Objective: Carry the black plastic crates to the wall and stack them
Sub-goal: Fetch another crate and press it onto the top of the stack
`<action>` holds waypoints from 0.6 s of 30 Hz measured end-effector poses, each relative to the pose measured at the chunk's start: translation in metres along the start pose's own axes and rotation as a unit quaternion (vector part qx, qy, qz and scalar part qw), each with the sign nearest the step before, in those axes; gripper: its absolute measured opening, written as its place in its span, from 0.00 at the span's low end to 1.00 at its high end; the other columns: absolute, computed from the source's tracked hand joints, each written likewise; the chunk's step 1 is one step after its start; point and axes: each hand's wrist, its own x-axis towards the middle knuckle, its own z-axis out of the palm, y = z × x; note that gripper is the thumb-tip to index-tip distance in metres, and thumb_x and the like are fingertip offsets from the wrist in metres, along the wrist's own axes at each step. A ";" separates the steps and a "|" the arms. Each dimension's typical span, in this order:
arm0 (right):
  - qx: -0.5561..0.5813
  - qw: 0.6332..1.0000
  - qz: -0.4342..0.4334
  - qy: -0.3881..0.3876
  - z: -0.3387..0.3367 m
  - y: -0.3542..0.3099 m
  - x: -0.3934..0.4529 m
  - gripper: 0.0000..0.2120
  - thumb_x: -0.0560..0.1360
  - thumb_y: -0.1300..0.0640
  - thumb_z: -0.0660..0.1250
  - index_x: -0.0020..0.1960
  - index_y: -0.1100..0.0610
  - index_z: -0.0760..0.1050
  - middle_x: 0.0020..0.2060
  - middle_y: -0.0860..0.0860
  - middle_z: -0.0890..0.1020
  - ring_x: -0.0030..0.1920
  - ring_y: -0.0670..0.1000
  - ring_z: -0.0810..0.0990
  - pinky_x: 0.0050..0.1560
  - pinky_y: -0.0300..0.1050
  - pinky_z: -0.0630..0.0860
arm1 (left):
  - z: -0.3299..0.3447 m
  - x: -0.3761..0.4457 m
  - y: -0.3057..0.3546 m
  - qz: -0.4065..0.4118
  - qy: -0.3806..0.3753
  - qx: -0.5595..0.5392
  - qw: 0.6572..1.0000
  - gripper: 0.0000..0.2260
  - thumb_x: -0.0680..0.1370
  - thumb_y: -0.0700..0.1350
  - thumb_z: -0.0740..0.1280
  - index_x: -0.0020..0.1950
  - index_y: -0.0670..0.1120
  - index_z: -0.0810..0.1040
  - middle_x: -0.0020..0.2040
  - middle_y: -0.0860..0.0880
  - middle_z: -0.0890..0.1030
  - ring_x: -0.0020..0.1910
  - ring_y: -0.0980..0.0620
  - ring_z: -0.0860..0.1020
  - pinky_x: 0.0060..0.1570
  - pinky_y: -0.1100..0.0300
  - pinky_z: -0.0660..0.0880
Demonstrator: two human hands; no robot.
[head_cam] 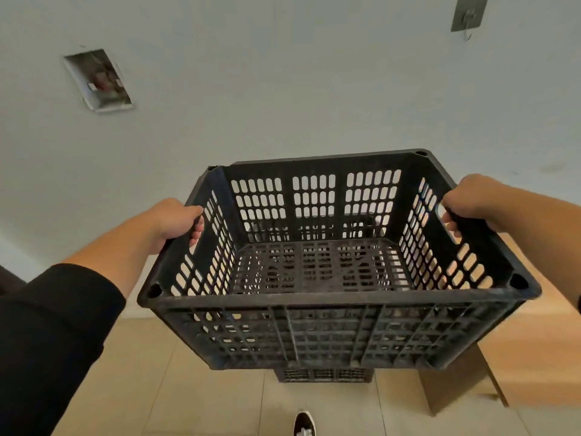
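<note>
I hold an empty black slotted plastic crate [333, 335] in the air in front of me, close to the white wall [283, 89]. My left hand [176, 220] grips its left rim handle, fingers curled through the slot. My right hand [471, 201] grips the right rim handle the same way. Below the held crate, part of another black crate [323, 374] shows on the tiled floor by the wall; most of it is hidden.
A light wooden cabinet or box [534, 357] stands to the right, close to the crate. An open wall recess [99, 80] is at upper left, a hook plate [468, 14] at upper right. My shoe [303, 423] is on the tiles.
</note>
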 end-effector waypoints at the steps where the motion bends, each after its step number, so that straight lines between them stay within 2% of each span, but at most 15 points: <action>1: 0.000 1.000 0.002 0.001 0.004 -0.007 0.012 0.11 0.82 0.69 0.59 0.45 0.71 0.77 0.40 0.68 0.82 0.39 0.63 0.81 0.47 0.61 0.81 | 0.000 0.016 0.004 0.000 -0.004 0.000 1.000 0.15 0.87 0.46 0.61 0.47 0.39 0.79 0.36 0.43 0.78 0.33 0.49 0.75 0.38 0.54 0.77; 7: 0.002 1.000 0.024 0.010 0.027 -0.043 0.074 0.09 0.83 0.68 0.58 0.49 0.71 0.75 0.39 0.67 0.81 0.36 0.61 0.80 0.41 0.57 0.79 | 0.004 0.109 0.026 0.016 -0.018 0.013 1.000 0.15 0.87 0.45 0.60 0.45 0.40 0.77 0.36 0.43 0.76 0.31 0.47 0.73 0.38 0.53 0.75; 10: -0.002 0.999 0.034 0.022 0.039 -0.052 0.101 0.09 0.81 0.69 0.60 0.46 0.71 0.76 0.37 0.66 0.81 0.35 0.61 0.80 0.42 0.58 0.80 | 0.006 0.150 0.036 0.020 -0.020 0.019 0.999 0.14 0.86 0.44 0.60 0.44 0.40 0.76 0.36 0.43 0.76 0.31 0.47 0.73 0.37 0.53 0.75; 14: -0.012 0.999 0.027 0.041 0.055 -0.059 0.135 0.10 0.79 0.69 0.64 0.39 0.66 0.74 0.33 0.61 0.79 0.30 0.57 0.78 0.32 0.48 0.77 | 0.013 0.190 0.045 0.024 -0.020 0.034 0.999 0.15 0.86 0.44 0.60 0.43 0.40 0.77 0.38 0.40 0.77 0.34 0.45 0.74 0.44 0.49 0.75; 18: -0.010 0.999 0.021 0.040 0.063 -0.068 0.165 0.10 0.79 0.70 0.64 0.38 0.65 0.74 0.33 0.61 0.79 0.31 0.58 0.78 0.34 0.48 0.78 | 0.024 0.218 0.050 0.017 -0.020 0.040 0.999 0.14 0.85 0.44 0.60 0.42 0.41 0.77 0.38 0.40 0.77 0.33 0.45 0.74 0.44 0.49 0.75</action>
